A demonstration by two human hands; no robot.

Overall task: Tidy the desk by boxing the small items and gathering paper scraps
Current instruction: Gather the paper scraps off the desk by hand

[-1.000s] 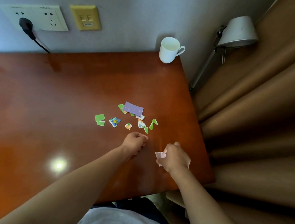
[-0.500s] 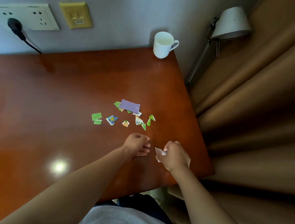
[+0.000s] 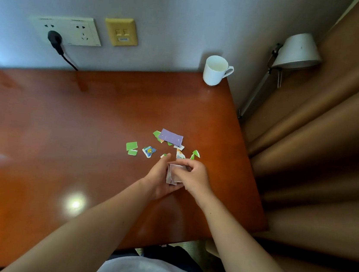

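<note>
Status: mid-gather on the paper scraps. Our left hand (image 3: 157,179) is cupped, palm turned up, fingers curled round a small stack of pale pink-white paper scraps (image 3: 171,176). Our right hand (image 3: 195,176) is curled over the same stack, fingertips pinching its top edge. So both hands are closed on it, over the right front part of the glossy red-brown wooden desk (image 3: 83,135).

Loose on the desk, just beyond the hands:
- purple paper rectangle (image 3: 171,137), lying partly over a green bit
- green paper square (image 3: 131,146) to the left, smaller green bit just beside it
- blue-and-yellow printed scrap (image 3: 148,151)
- white-and-orange torn piece (image 3: 180,154)
- green torn triangle (image 3: 195,154)

All lie flat and close together.

How we'd do the step:
- Square the stack in the left palm, clamp it with the left thumb, and free the right hand.
- The top is glossy and the paper thin, so slide each bit with a fingertip to lift an edge. Or sweep the cluster toward the cupped left hand at the desk edge.
- Take the purple rectangle last, or use it as a scoop.
- Watch the tiny green slivers. They look easy to miss or to flick off the right edge.

White ceramic mug (image 3: 214,71) sits at the far right corner, well apart, so it shouldn't interfere. We see no box in view.
</note>
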